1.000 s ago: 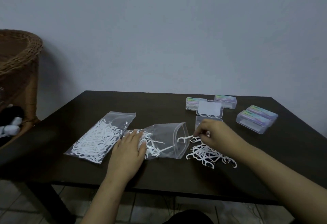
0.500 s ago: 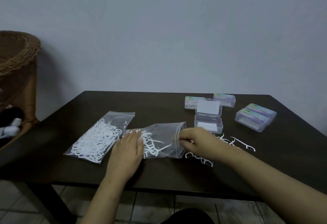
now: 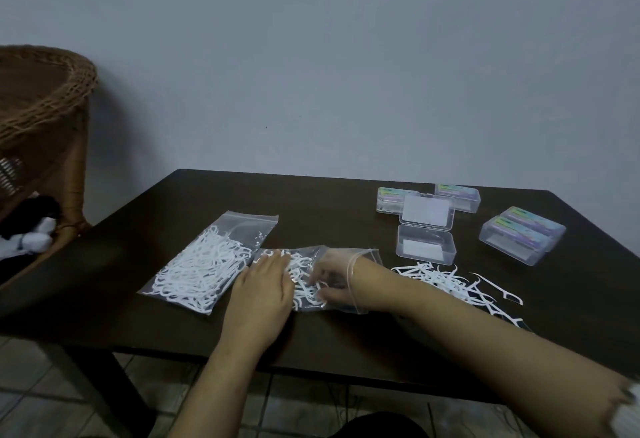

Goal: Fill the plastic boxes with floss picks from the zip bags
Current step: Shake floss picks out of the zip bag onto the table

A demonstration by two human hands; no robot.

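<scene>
An open zip bag (image 3: pixel 371 254) of white floss picks (image 3: pixel 303 290) lies on the dark table. My left hand (image 3: pixel 259 295) presses flat on its closed end. My right hand (image 3: pixel 334 276) is inside the bag up to the wrist, seen through the plastic, and its fingers and thumb curl on some picks. To the left lies a second, fuller zip bag (image 3: pixel 207 264). A clear plastic box (image 3: pixel 426 245) stands open with its lid (image 3: pixel 427 210) raised, behind a loose pile of floss picks (image 3: pixel 446 278) by my right forearm.
Several closed clear boxes with coloured labels stand at the back right, two stacked (image 3: pixel 519 240) and two more (image 3: pixel 457 197) behind the open one. A wicker chair (image 3: pixel 41 108) stands off the table's left corner. The table's front edge (image 3: pixel 311 373) is close to my arms.
My right hand has left the loose pile, moved left to the bag's mouth and gone inside among the picks. The left hand stays pressed on the bag.
</scene>
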